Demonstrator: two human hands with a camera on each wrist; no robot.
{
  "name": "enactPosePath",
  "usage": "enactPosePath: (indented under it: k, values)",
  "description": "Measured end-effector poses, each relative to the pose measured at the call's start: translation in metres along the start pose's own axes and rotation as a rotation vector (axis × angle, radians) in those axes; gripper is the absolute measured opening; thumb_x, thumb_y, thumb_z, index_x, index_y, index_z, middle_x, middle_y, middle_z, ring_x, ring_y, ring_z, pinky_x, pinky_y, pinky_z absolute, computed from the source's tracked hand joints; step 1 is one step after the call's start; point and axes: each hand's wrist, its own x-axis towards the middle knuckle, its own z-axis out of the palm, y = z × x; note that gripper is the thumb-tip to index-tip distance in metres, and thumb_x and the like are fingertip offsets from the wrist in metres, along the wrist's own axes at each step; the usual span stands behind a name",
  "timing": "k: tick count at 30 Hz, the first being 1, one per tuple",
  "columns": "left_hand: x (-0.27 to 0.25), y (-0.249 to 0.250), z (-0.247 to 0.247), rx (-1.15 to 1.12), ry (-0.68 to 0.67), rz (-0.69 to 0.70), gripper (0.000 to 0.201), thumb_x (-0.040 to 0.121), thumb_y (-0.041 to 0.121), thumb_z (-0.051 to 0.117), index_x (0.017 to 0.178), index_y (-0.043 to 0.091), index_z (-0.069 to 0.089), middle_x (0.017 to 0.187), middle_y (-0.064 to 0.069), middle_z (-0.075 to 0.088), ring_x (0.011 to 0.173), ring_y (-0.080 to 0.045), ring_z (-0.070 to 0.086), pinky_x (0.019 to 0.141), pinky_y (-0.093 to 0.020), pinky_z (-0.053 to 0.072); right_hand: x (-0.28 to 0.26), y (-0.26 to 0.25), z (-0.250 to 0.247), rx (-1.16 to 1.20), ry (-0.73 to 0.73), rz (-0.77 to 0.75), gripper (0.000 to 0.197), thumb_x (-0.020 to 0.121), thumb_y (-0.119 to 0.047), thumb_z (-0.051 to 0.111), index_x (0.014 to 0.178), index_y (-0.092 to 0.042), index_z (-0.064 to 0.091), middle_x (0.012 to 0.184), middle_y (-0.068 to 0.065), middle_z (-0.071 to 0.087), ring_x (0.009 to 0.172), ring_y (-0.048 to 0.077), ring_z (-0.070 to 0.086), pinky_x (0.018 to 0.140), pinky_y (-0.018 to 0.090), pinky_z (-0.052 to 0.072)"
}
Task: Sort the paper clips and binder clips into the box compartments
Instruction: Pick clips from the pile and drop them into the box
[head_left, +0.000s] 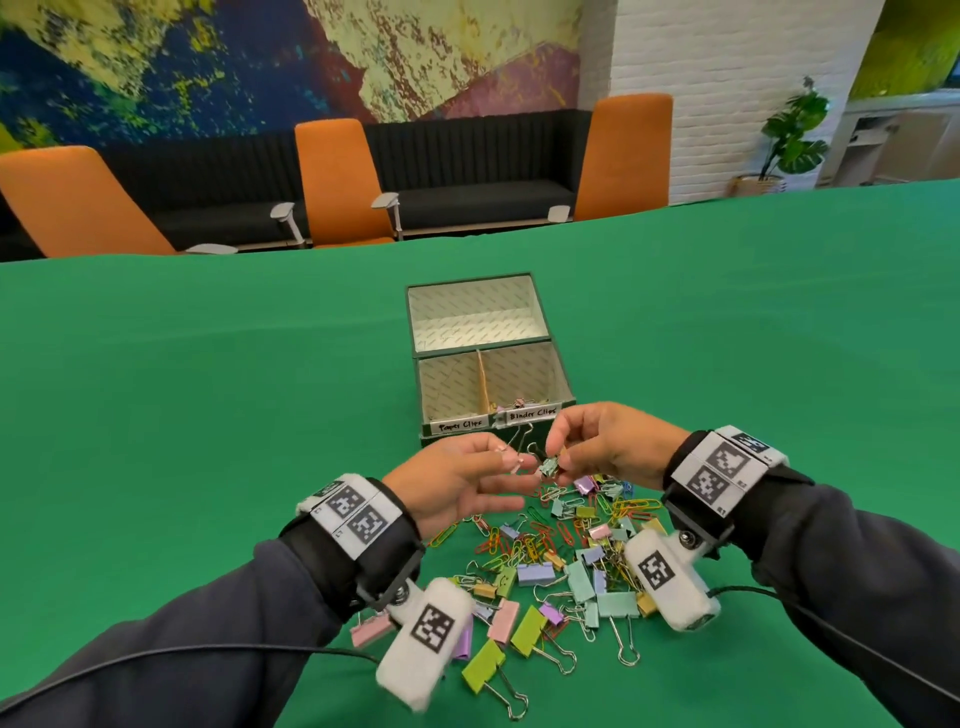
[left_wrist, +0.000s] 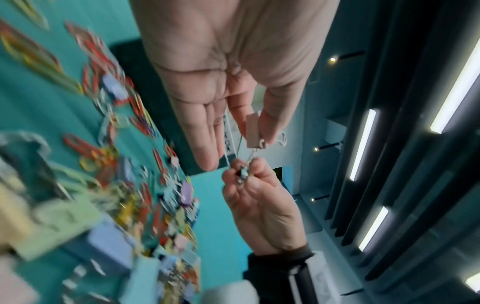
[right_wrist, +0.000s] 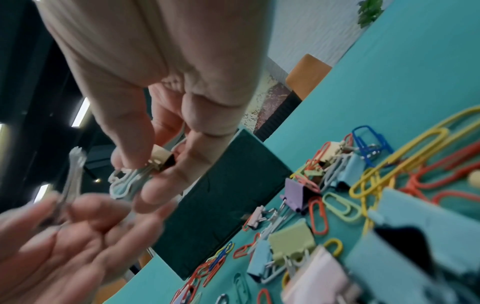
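A: Item one, hands?

B: The left hand (head_left: 457, 483) is held palm up above the green table cover (head_left: 208, 389), just in front of the box. A small pink binder clip (left_wrist: 255, 131) is pinched between its thumb and forefinger; the remaining fingers are kept nearly straight. The right hand (head_left: 602, 449) is raised opposite, fingertips closed on a small mint binder clip (head_left: 549, 466). The wire handles of the two clips are seen touching or hooked together between the hands; which cannot be told.

A: Item two, box?

B: A dark green box (head_left: 563, 374) is set on the cover beyond the hands. Two front compartments are labelled "Paper Clips" (head_left: 460, 425) and "Binder Clips" (head_left: 531, 414). A few binder clips are glimpsed in the right one. A larger rear compartment is shown behind.

A: Item three, stock?

B: A mixed pile of coloured paper clips (head_left: 524, 543) and pastel binder clips (head_left: 579, 579) is spread on the cover beneath the wrists.
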Motion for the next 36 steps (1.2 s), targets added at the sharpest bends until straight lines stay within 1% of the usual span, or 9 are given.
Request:
enactPosePath:
  k: [3, 9, 18, 24, 26, 29, 31, 33, 36]
  values:
    - [0.008, -0.002, 0.013, -0.155, 0.068, -0.001, 0.014, 0.088, 0.001, 0.051, 0.076, 0.007, 0.052, 0.077, -0.007, 0.070, 0.068, -0.018, 0.070, 0.062, -0.026, 0.058, 0.000, 0.000, 0.002, 0.006, 0.052, -0.033, 0.028, 0.080, 0.024, 0.048, 0.079, -0.003, 0.052, 0.064, 0.007, 0.059, 0.049, 0.012, 0.064, 0.052, 0.018, 0.054]
    - [0.017, -0.016, 0.024, -0.380, 0.190, 0.005, 0.012, 0.091, 0.002, 0.049, 0.080, 0.007, 0.053, 0.078, -0.008, 0.071, 0.072, -0.020, 0.061, 0.060, -0.027, 0.058, 0.001, -0.002, 0.003, -0.076, 0.167, -0.063, 0.030, 0.079, 0.019, 0.055, 0.085, -0.009, 0.046, 0.066, 0.008, 0.058, 0.046, 0.009, 0.060, 0.047, 0.020, 0.052]
    - [0.024, 0.025, 0.031, -0.217, 0.297, 0.199, 0.011, 0.086, -0.006, 0.051, 0.081, 0.004, 0.052, 0.078, -0.009, 0.062, 0.053, -0.010, 0.062, 0.053, -0.018, 0.055, 0.013, -0.029, 0.004, -0.133, 0.282, -0.150, 0.026, 0.080, 0.016, 0.057, 0.079, -0.009, 0.051, 0.071, 0.005, 0.053, 0.045, 0.006, 0.059, 0.048, 0.018, 0.053]
    - [0.066, 0.085, 0.024, -0.094, 0.451, 0.216, 0.011, 0.084, -0.008, 0.055, 0.093, 0.000, 0.055, 0.080, -0.010, 0.059, 0.065, -0.016, 0.059, 0.050, -0.017, 0.055, 0.041, -0.061, -0.010, -0.083, 0.532, -0.133, 0.023, 0.082, 0.013, 0.055, 0.079, -0.009, 0.048, 0.077, 0.008, 0.055, 0.058, 0.016, 0.059, 0.053, 0.020, 0.056]
    - [0.079, 0.095, 0.024, 0.024, 0.457, 0.168, 0.012, 0.086, -0.009, 0.052, 0.083, 0.002, 0.053, 0.070, -0.009, 0.061, 0.059, -0.016, 0.059, 0.048, -0.018, 0.053, 0.053, -0.064, -0.013, -0.110, 0.595, -0.085, 0.025, 0.083, 0.012, 0.054, 0.077, -0.012, 0.048, 0.081, 0.011, 0.057, 0.064, 0.019, 0.060, 0.067, 0.030, 0.058]
    - [0.088, 0.094, 0.022, 0.464, 0.471, 0.038, 0.022, 0.089, -0.003, 0.051, 0.071, 0.009, 0.051, 0.047, -0.002, 0.060, 0.033, -0.005, 0.055, 0.043, -0.017, 0.048, 0.060, -0.064, -0.013, -0.205, 0.607, -0.008, 0.023, 0.086, 0.009, 0.052, 0.081, -0.014, 0.049, 0.094, 0.014, 0.058, 0.082, 0.024, 0.061, 0.083, 0.039, 0.056]
    - [0.087, 0.089, 0.017, 0.671, 0.490, 0.047, 0.018, 0.089, 0.000, 0.052, 0.073, 0.008, 0.055, 0.061, -0.005, 0.058, 0.037, -0.008, 0.056, 0.044, -0.019, 0.048, 0.055, -0.063, -0.013, -0.184, 0.591, -0.012, 0.027, 0.088, 0.010, 0.045, 0.079, -0.015, 0.046, 0.089, 0.012, 0.057, 0.075, 0.024, 0.061, 0.071, 0.034, 0.056]
    - [0.080, 0.082, 0.011, 0.860, 0.459, 0.079, 0.008, 0.088, 0.003, 0.055, 0.088, 0.008, 0.061, 0.076, -0.006, 0.059, 0.059, -0.014, 0.059, 0.058, -0.025, 0.053, 0.045, -0.061, -0.012, -0.230, 0.563, -0.035, 0.029, 0.089, 0.011, 0.039, 0.076, -0.014, 0.045, 0.076, 0.008, 0.055, 0.059, 0.020, 0.056, 0.052, 0.026, 0.052]
    - [0.071, 0.079, 0.004, 1.015, 0.431, 0.218, 0.024, 0.084, 0.005, 0.058, 0.108, 0.010, 0.060, 0.097, -0.005, 0.060, 0.086, -0.020, 0.061, 0.077, -0.035, 0.056, 0.026, -0.052, -0.008, -0.550, 0.327, 0.008, 0.026, 0.087, 0.008, 0.045, 0.074, -0.015, 0.050, 0.070, 0.003, 0.056, 0.053, 0.015, 0.055, 0.041, 0.019, 0.047]
